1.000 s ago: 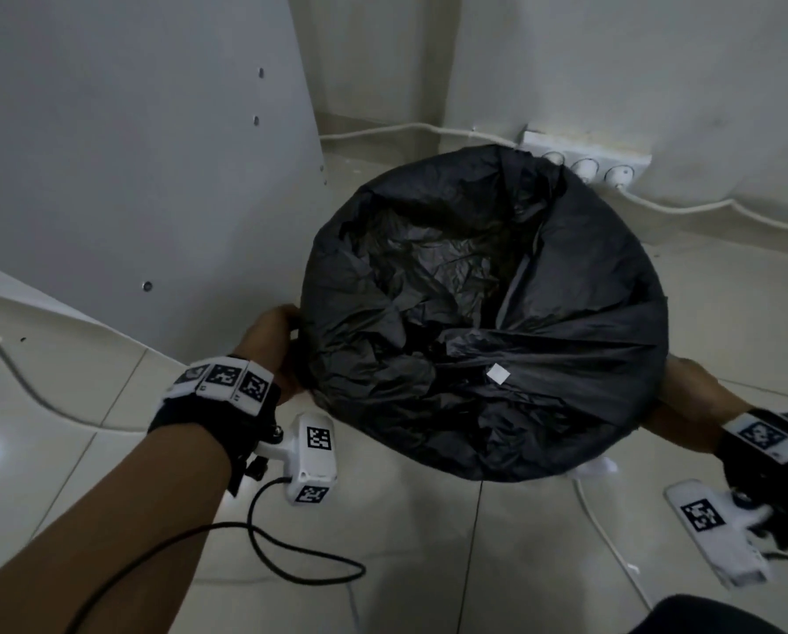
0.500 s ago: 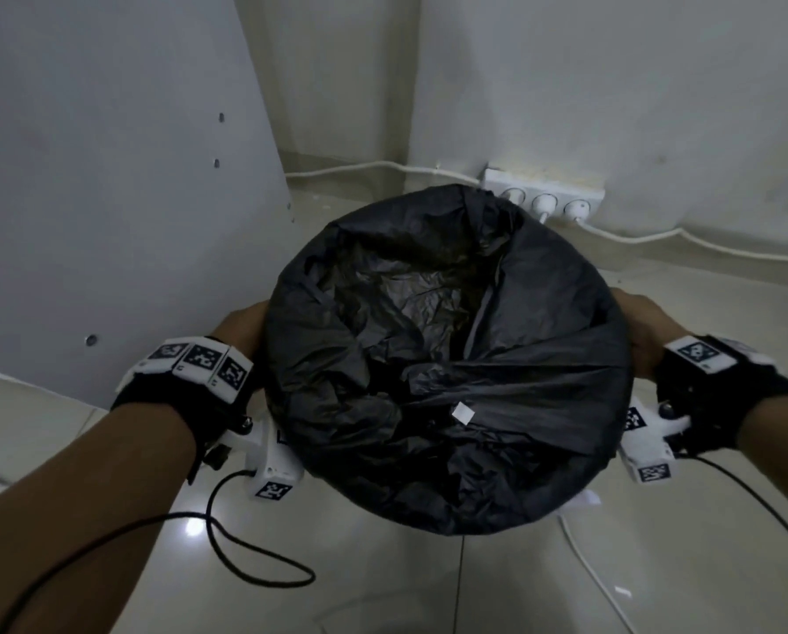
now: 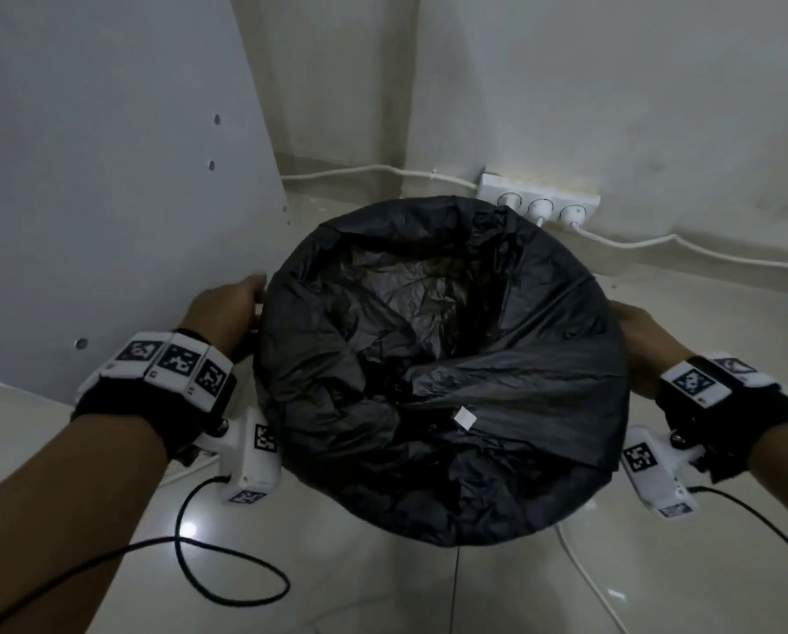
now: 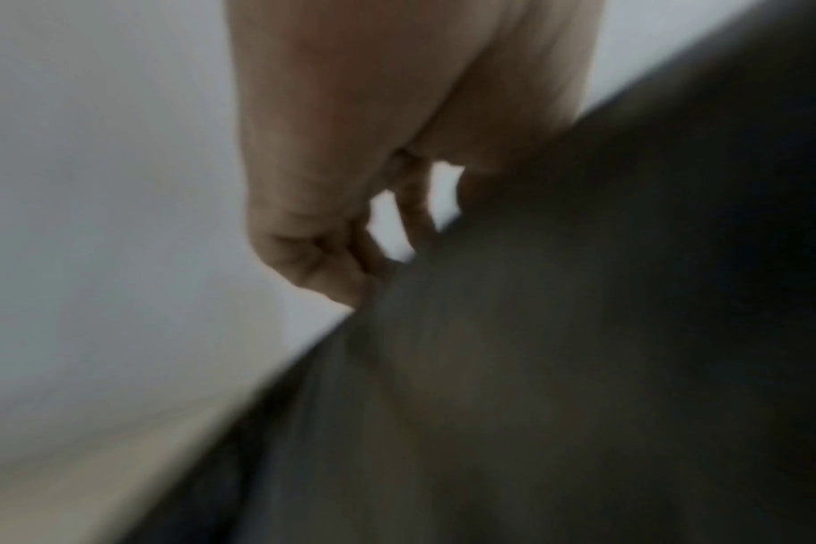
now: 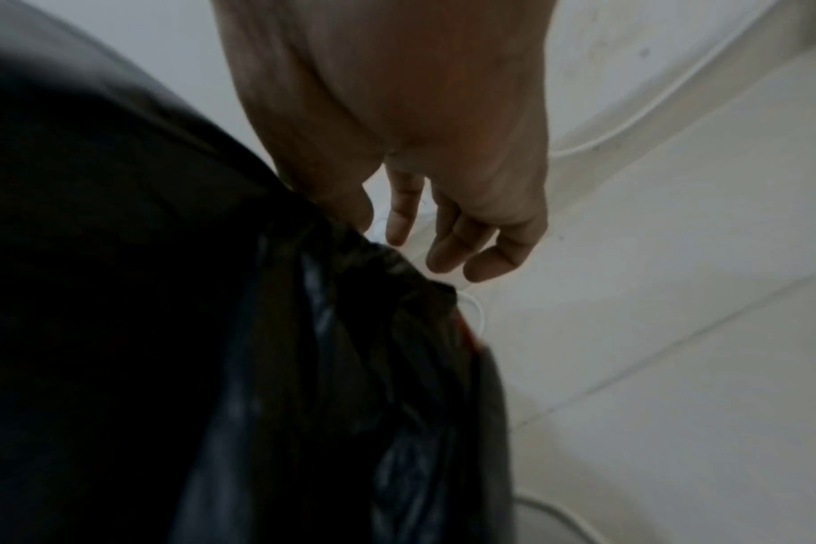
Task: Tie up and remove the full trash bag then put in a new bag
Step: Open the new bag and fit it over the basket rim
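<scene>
A black trash bag (image 3: pixel 497 382) lines a round bin on the tiled floor, its mouth spread open and folded over the rim. A small white tag (image 3: pixel 465 418) sticks to its near side. My left hand (image 3: pixel 227 308) is at the left rim. In the blurred left wrist view the left hand (image 4: pixel 373 265) curls its fingers onto the bag (image 4: pixel 583 331). My right hand (image 3: pixel 639 327) is beside the right rim. The right wrist view shows the right hand (image 5: pixel 425 235) with loose fingers that hold nothing, its thumb next to the bag's folded edge (image 5: pixel 350 257).
A white power strip (image 3: pixel 538 199) with three plugs lies against the wall just behind the bin, and a white cable (image 3: pixel 703 253) runs along the wall. A white panel (image 3: pixel 108 176) stands close on the left. A black cord (image 3: pixel 227 583) loops on the floor.
My right hand has come up from low at the bin's front right to the right rim. My left hand has slid farther along the left rim. The bin now sits centred between both hands.
</scene>
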